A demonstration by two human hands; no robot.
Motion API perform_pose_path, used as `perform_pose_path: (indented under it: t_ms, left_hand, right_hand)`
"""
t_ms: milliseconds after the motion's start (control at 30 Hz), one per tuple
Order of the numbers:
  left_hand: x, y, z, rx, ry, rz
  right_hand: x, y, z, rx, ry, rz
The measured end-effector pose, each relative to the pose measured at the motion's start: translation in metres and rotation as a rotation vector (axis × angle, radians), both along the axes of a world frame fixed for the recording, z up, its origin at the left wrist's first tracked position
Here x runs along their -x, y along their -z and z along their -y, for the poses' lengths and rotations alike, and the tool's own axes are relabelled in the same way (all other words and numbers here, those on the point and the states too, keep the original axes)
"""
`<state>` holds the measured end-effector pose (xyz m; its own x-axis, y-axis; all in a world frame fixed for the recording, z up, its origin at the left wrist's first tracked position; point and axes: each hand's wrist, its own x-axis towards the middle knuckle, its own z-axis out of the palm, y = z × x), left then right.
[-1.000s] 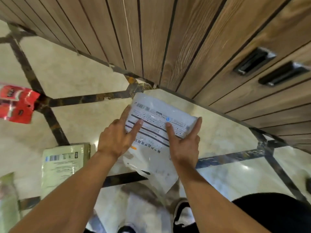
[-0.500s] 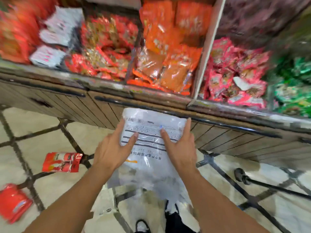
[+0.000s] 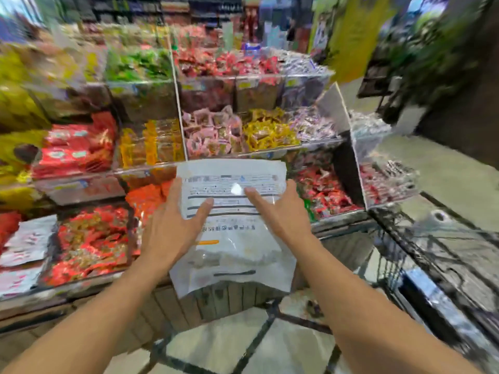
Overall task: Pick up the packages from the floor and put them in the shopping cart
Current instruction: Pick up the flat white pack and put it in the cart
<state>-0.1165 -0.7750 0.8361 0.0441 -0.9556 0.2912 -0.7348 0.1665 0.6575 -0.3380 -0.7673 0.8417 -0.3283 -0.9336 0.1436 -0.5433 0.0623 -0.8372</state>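
I hold a white plastic package (image 3: 235,249) with printed labels up in front of my chest, its long side upright. My left hand (image 3: 172,225) grips its left edge and my right hand (image 3: 278,209) grips its right edge, with fingers spread over the front. The black wire shopping cart (image 3: 437,255) stands to the right, its basket rim just right of my right forearm. The picture is blurred by motion. No packages on the floor are in view.
Clear tiered bins of red, orange, yellow and pink snack packets (image 3: 205,136) fill the display straight ahead, on a wood-panelled base (image 3: 189,306). Marble floor with dark inlay lines (image 3: 243,344) lies below. An aisle opens at the far right.
I have risen from the floor with the package in both hands. The view swung up from the wooden base to the snack bins, and the cart came into sight at right.
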Motion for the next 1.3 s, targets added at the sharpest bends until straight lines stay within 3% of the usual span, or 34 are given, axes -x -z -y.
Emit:
perform_pose_path:
  t_ms: [67,300,567,867,1067,1300]
  left_hand:
    - [0.033,-0.023,-0.006,0.056,0.073,0.026]
    - [0.178,-0.067,-0.042,0.086,0.303,0.071]
    - [0.373,-0.083,-0.125,0.087,0.54,0.089]
    - [0.587,-0.082,-0.213,0.108,0.747,0.047]
    - [0.698,-0.081,-0.242,0.063,0.755,0.059]
    - [0.811,-0.059,-0.226,0.01,0.687,0.09]
  right_hand:
    - [0.032,-0.026,-0.03,0.083,0.084,0.002]
    - [0.153,-0.084,-0.146,0.068,0.398,-0.048]
    - [0.312,-0.106,-0.272,-0.006,0.68,-0.075]
    - [0.503,-0.114,-0.385,-0.063,0.824,-0.1]
    - [0.613,-0.108,-0.416,-0.097,0.87,-0.059]
    - [0.732,-0.085,-0.387,-0.142,0.833,-0.024]
